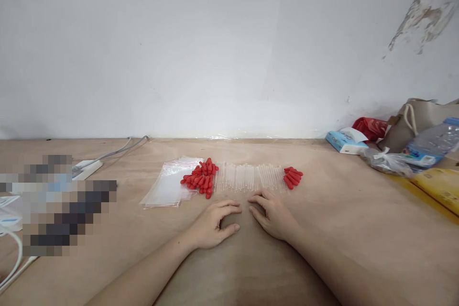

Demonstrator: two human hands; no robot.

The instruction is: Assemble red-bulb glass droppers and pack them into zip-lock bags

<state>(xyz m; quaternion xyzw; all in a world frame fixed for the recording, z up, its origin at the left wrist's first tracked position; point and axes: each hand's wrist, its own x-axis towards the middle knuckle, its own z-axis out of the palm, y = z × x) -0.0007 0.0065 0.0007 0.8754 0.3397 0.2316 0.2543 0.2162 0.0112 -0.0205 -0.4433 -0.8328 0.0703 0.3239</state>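
Note:
My left hand rests on the wooden table with its thumb and fingers apart, holding nothing. Facing it, my right hand lies with curved, parted fingers and is also without anything in it. Just beyond both hands is a row of clear thin tubes, like dropper pipettes, laid side by side. A pile of red rubber bulbs sits at the row's left end, partly on a stack of clear plastic zip bags. Several more red bulbs lie at the right end, near my right fingertips.
At the right stand a blue tissue pack, a knotted plastic bag, a plastic bottle and a yellow package. On the left are a white power strip, cables and a pixelated area. A white wall bounds the table's back.

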